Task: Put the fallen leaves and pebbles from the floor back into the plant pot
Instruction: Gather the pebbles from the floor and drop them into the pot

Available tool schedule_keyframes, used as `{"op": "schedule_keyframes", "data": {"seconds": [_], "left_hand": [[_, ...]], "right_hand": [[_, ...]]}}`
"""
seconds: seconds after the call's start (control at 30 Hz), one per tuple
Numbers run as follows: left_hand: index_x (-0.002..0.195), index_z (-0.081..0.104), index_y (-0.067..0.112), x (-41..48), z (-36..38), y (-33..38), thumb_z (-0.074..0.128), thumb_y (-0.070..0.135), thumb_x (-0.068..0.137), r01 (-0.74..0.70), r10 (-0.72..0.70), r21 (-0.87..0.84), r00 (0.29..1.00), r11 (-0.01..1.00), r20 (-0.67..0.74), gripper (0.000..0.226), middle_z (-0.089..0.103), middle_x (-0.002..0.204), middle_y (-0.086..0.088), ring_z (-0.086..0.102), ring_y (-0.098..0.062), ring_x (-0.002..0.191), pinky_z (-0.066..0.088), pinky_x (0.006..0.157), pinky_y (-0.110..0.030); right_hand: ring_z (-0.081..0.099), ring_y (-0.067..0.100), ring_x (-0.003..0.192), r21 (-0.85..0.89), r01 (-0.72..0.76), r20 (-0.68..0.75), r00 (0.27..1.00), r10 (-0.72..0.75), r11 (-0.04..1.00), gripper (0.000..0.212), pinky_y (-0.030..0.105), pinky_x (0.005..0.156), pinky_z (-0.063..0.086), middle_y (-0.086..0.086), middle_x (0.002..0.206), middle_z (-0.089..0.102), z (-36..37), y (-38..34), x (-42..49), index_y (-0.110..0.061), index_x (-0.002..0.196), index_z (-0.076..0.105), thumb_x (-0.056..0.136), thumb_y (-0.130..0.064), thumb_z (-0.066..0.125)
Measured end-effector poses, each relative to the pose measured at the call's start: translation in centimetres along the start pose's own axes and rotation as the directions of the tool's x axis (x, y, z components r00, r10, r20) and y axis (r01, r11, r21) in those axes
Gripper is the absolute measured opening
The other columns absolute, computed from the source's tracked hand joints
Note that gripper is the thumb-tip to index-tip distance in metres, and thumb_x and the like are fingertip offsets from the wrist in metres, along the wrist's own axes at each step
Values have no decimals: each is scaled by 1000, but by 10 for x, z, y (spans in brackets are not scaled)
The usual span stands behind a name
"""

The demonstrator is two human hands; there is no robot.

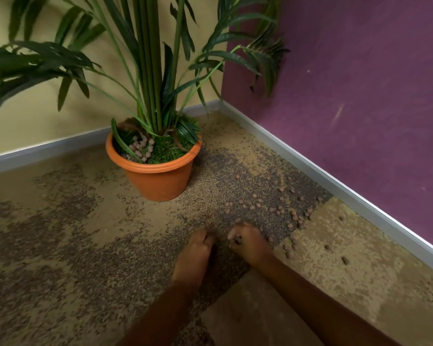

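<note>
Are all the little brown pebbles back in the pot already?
No, many pebbles lie scattered on the carpet to the right of the orange pot.

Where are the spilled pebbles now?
In the head view, the pebbles lie scattered on the carpet right of the orange pot, near the purple wall.

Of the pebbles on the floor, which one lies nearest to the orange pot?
The single pebble to the right of the orange pot. It lies alone beside the pot; the other pebbles are scattered farther away, lower in the view.
</note>
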State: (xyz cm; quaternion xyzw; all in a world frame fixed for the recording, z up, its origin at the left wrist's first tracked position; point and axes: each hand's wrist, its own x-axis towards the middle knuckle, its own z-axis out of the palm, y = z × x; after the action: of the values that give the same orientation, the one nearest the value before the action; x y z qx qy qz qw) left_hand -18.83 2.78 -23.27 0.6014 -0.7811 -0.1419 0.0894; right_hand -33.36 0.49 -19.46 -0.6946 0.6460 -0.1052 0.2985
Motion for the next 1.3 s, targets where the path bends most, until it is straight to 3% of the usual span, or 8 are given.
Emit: {"op": "schedule_keyframes", "data": {"seconds": [0.13, 0.33, 0.47, 0.6, 0.93, 1.07, 1.2, 1.3], "left_hand": [[112, 62, 5, 0, -11, 6, 46, 2, 94, 248, -279, -430, 960, 868, -10, 25, 59, 120, -9, 54, -20, 111, 39, 93, -23], [92, 64, -5, 8, -39, 34, 45, -5, 94, 393, -473, -873, 734, -288, 486, 18, 57, 75, -10, 53, -16, 66, 51, 55, -20], [82, 58, 3, 13, -55, 45, 25, 14, 101, 335, -271, -731, 772, -595, 575, 40, 60, 80, -11, 55, -19, 74, 51, 60, -26], [80, 56, 2, 14, -73, 44, 19, 20, 98, 295, -187, -633, 792, -716, 581, 46, 59, 81, -14, 53, -23, 77, 43, 71, -33], [68, 49, 4, 33, -143, 14, 28, 6, 98, 167, -400, -718, 735, -676, 547, 37, 53, 33, -5, 54, -13, 45, 52, 51, -17], [94, 56, -3, 47, -194, -9, 29, 13, 102, -22, -528, -778, 746, -627, 405, 32, 48, 70, -7, 51, -13, 73, 41, 106, -32], [70, 41, 3, 66, -234, -31, 20, 19, 102, -160, -628, -801, 714, -577, 310, 41, 31, 64, -5, 31, -15, 57, 42, 101, -27], [93, 55, 0, 67, -252, -31, 18, 19, 100, -152, -599, -818, 755, -556, 267, 41, 51, 89, -17, 50, -28, 79, 44, 96, -33]], "right_hand": [[65, 30, 95, 226, -140, 3, 990, 143, 964, 19, 21, 72, 47, 19, 103, 67, -11, -2, -6, 4, 100, 66, 82, -2, 64], [61, 17, 73, 388, -113, 42, 994, 106, 915, 25, 17, 62, 51, 24, 93, 68, -28, -35, -13, 7, 106, 63, 82, -2, 65], [60, 14, 76, 232, 51, -7, 999, -51, 971, 20, 6, 51, 44, 18, 101, 71, -32, -65, -20, -2, 104, 66, 84, -3, 60], [62, 26, 101, 48, 179, -13, 984, -179, 983, 26, 32, 85, 52, 16, 109, 67, -35, -92, -27, -6, 107, 62, 85, 0, 50], [58, 18, 103, 163, 331, -296, 915, -274, 930, 24, 26, 90, 47, 7, 110, 59, -51, -99, -24, -9, 95, 69, 81, 6, 57], [61, 17, 99, 217, 240, -245, 952, -185, 946, 20, 23, 84, 47, 7, 110, 61, -48, -77, -24, -11, 95, 69, 84, 3, 58], [58, 17, 105, 190, 177, -170, 975, -146, 966, 18, 15, 79, 41, 6, 110, 62, -36, -56, -27, -10, 97, 68, 86, 0, 58], [56, 19, 110, 178, 147, -132, 983, -124, 973, 17, 17, 82, 39, 6, 115, 62, -29, -45, -29, -12, 99, 67, 87, -3, 58]]}}
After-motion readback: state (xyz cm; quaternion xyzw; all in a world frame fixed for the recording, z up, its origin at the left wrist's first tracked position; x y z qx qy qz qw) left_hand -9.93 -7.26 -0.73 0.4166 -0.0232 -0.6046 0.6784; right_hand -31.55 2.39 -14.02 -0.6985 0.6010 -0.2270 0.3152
